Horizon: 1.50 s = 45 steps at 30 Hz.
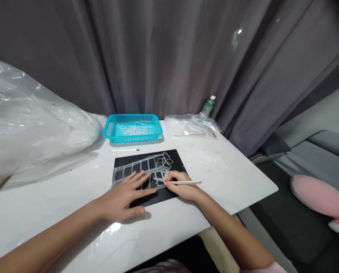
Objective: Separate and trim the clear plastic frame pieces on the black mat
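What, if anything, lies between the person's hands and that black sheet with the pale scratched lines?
Nothing visible. The left hand lies flat on the black sheet with pale scratched lines. The right hand rests on it too, holding a thin white stick whose tip meets the sheet.

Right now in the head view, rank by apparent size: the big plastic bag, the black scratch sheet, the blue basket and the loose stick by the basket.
1. big plastic bag, though it lies closest to the camera
2. black scratch sheet
3. blue basket, farther off, so unsure against the sheet
4. loose stick
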{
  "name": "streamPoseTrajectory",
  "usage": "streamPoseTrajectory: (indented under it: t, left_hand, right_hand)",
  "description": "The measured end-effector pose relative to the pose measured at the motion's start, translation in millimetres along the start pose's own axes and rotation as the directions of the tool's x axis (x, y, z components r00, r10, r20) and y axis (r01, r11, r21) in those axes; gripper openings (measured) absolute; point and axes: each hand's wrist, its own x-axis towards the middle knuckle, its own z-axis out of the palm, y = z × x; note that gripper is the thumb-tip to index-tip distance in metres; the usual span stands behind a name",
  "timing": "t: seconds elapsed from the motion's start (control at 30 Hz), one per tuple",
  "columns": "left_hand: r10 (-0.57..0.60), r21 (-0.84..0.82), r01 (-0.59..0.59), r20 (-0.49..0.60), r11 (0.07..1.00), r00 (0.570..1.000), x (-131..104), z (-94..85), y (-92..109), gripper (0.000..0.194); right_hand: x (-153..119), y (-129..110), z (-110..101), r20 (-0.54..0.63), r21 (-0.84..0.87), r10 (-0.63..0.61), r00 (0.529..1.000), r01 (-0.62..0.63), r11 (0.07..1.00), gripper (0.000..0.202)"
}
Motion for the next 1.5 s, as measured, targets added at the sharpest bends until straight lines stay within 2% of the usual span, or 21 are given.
streamPoseTrajectory:
  t: [0.17, 0.43, 0.7, 0.9, 0.97, 1.03, 1.07, 1.13, 1.2, 1.27, 1.33, 1.37, 1.43, 1.5]
  left_hand:
    - [-0.083, 0.055, 0.081, 0.035, 0.995, 0.996, 22, 13.5, 1, 0.050]
    - [-0.111, 0.068, 0.110, 0.004, 0.992, 0.994, 21, 25.0, -3, 0.049]
    - [-0.103, 0.063, 0.103, -0.004, 0.993, 0.995, 22, 27.3, -5, 0.049]
    - [-0.106, 0.084, 0.107, -0.015, 0.991, 0.994, 21, 29.6, -6, 0.049]
    - [-0.113, 0.086, 0.115, -0.020, 0.990, 0.993, 21, 29.1, -5, 0.048]
    - [-0.122, 0.091, 0.123, -0.022, 0.988, 0.992, 21, 28.4, -4, 0.047]
    - [-0.123, 0.095, 0.124, -0.021, 0.988, 0.992, 21, 28.1, -4, 0.047]
    - [-0.117, 0.107, 0.119, -0.024, 0.987, 0.993, 20, 28.1, -3, 0.048]
    - [-0.104, 0.121, 0.108, -0.036, 0.987, 0.994, 20, 29.1, -4, 0.049]
    - [-0.093, 0.133, 0.099, -0.048, 0.986, 0.994, 19, 30.8, -4, 0.050]
    - [-0.089, 0.141, 0.096, -0.059, 0.985, 0.994, 18, 32.5, -5, 0.051]
    - [-0.086, 0.144, 0.094, -0.063, 0.985, 0.994, 18, 33.2, -5, 0.051]
    - [-0.078, 0.144, 0.088, -0.071, 0.986, 0.994, 17, 34.0, -4, 0.052]
    - [-0.075, 0.137, 0.085, -0.075, 0.987, 0.994, 16, 33.7, -4, 0.052]
  right_hand:
    - [5, 5, 5, 0.076, 0.018, -0.024, 0.997, 0.023, 1.000, 0.004]
    - [5, 9, 7, 0.091, -0.018, -0.152, 0.984, 0.154, 0.988, 0.007]
    - [1, 2, 11, 0.131, -0.251, -0.248, 0.960, 0.274, 0.928, 0.006]
    - [-2, 4, 26, 0.138, -0.544, -0.332, 0.933, 0.352, 0.762, 0.013]
    - [7, 9, 18, 0.070, -0.605, -0.340, 0.938, 0.311, 0.733, 0.015]
    - [19, 17, -1, -0.127, -0.650, -0.283, 0.951, 0.136, 0.747, 0.016]
    - [25, 21, -12, -0.246, -0.649, -0.240, 0.939, 0.024, 0.760, 0.016]
    - [34, 27, -37, -0.447, -0.603, -0.167, 0.879, -0.158, 0.782, 0.014]
    - [38, 29, -58, -0.524, -0.551, -0.131, 0.842, -0.217, 0.806, 0.010]
    - [40, 25, -70, -0.448, -0.542, -0.097, 0.889, -0.184, 0.820, 0.010]
    - [45, 12, -73, -0.275, -0.547, -0.045, 0.960, -0.118, 0.829, 0.010]
    - [52, 3, -73, -0.189, -0.542, -0.026, 0.982, -0.082, 0.837, 0.010]
    - [75, -19, -68, -0.063, -0.506, -0.041, 0.997, 0.003, 0.862, 0.009]
    - [108, -40, -60, -0.017, -0.442, -0.124, 0.992, 0.104, 0.891, 0.007]
